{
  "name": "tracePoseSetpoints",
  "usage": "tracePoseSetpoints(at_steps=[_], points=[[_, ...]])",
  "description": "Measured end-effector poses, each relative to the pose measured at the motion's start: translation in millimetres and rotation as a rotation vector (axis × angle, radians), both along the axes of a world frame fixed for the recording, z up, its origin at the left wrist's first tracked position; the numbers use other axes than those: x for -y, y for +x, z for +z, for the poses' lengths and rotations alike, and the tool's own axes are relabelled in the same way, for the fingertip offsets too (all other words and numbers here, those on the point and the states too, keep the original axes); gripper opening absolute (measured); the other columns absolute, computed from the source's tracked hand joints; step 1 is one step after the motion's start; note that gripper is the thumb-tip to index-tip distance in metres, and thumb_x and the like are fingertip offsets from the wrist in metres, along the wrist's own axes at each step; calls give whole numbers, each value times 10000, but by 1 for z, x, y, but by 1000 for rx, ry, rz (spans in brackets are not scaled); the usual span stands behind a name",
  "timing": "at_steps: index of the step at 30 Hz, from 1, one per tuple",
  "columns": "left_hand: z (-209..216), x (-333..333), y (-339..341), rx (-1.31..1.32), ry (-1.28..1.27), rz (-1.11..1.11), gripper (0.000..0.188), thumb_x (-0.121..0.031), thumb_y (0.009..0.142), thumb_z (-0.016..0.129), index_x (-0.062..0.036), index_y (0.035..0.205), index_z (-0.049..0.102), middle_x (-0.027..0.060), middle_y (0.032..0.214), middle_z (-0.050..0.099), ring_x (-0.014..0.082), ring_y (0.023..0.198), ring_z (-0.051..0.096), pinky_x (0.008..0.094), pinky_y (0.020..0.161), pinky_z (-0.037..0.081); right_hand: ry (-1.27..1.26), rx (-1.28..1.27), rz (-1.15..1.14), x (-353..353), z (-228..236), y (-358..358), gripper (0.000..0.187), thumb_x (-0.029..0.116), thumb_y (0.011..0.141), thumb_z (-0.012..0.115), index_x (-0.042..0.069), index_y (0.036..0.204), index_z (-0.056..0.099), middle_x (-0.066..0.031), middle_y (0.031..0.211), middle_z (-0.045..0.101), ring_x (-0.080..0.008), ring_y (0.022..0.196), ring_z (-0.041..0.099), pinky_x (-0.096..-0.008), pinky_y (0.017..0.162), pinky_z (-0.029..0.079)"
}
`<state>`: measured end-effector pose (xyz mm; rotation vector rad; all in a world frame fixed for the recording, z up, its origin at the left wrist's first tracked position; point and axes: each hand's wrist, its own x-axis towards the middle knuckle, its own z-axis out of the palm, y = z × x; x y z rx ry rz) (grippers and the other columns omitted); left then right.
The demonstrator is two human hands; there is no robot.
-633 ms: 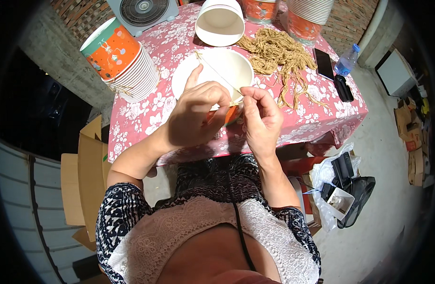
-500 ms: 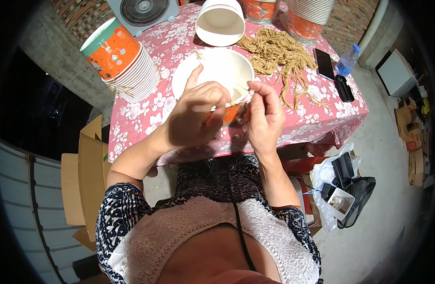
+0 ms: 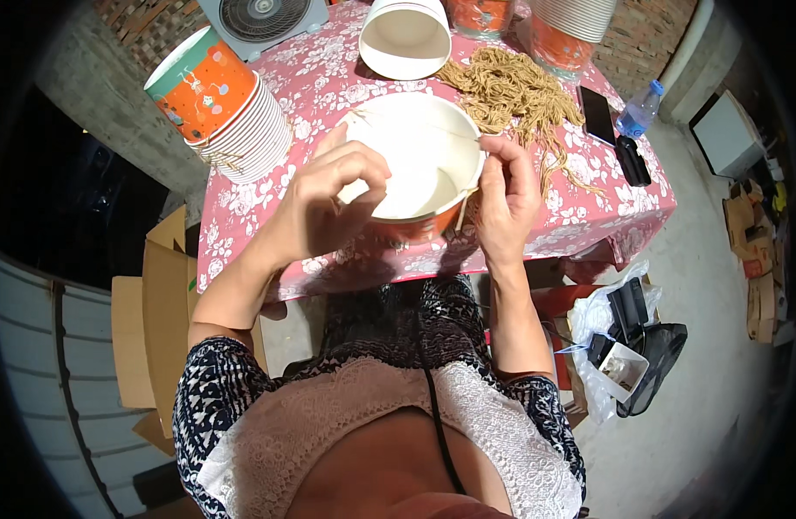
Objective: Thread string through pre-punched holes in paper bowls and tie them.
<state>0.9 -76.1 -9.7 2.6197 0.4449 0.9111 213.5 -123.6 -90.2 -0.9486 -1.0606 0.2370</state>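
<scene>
A paper bucket (image 3: 415,130), white inside and orange outside, stands in front of me near the table's front edge, its mouth facing up. My left hand (image 3: 333,195) is at its near left rim with bent fingers; its grip is partly hidden, but it appears closed on the bucket. At the right rim, my right hand (image 3: 509,195) pinches a thin tan cord between thumb and index finger. The cord runs along the inner far side of the rim toward the right fingertips. Another short cord piece hangs outside the bucket below the right hand.
A pile of tan cords (image 3: 515,95) lies behind right. Nested buckets (image 3: 234,121) stand left, more stacked (image 3: 571,26) far right. An empty white bucket (image 3: 404,43) lies tipped at the back, near a fan (image 3: 264,17). A phone (image 3: 596,115) and bottle (image 3: 640,111) sit right.
The bucket has shifted to the right. My hands have moved apart: the left lower and leftward, the right rightward to the bucket's right rim.
</scene>
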Motion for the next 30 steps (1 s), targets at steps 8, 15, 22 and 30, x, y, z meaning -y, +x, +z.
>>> tracePoseSetpoints(at_steps=[8,15,22,30], points=[[-4,-30,-25,157,80,226,381,104,701,392,14,1012,593,170,1141,607,321,1132,532,392,999,409,-82,-355,177,3,-18,6,202,87,990,543,-1,1164,594,30,815,563,-10,562,418,-170,471,307],[-23,-24,-30,477,-527,388,231,-33,926,485,44,1131,558,42,970,608,65,830,545,232,736,470,-56,-401,151,9,-15,4,214,93,995,524,-2,1181,571,45,785,516,-8,589,393,-176,496,315],[-35,14,-39,243,-172,331,509,137,781,507,-32,1261,521,79,1127,516,113,828,549,243,723,474,-159,-372,141,15,-25,13,250,99,991,515,-24,1205,555,-9,932,566,-21,655,429,-183,545,358],[-90,15,-56,400,-606,486,884,-106,717,833,11,1428,320,160,1315,479,226,1186,508,361,1018,434,-41,687,-64,31,9,-8,337,70,767,766,28,1061,607,-281,1415,408,-427,1160,541,-428,913,480]])
